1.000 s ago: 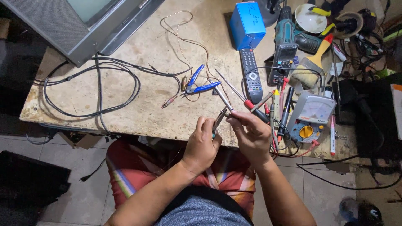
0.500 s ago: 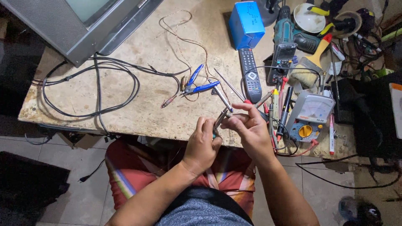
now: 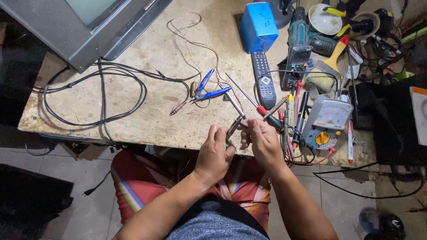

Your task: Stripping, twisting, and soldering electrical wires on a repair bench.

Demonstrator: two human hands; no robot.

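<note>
Two bare hands meet just over the near edge of the worn, stained stone-topped bench (image 3: 133, 111), past its middle. At the bench's far left corner sits a grey box-shaped television set (image 3: 75, 26), with looped black cables (image 3: 102, 95) lying before it. Toward the middle lie blue-handled side cutters (image 3: 209, 89). The left hand (image 3: 215, 153) is closed around a small dark metal tool (image 3: 233, 129), its tip angled up toward the bench; the right hand (image 3: 262, 142) pinches something at that tip, too small to tell. Right of the hands lie a black remote control (image 3: 265, 80), a red-handled screwdriver (image 3: 262, 109) and a grey analogue multimeter with a yellow dial (image 3: 327, 122).
</note>
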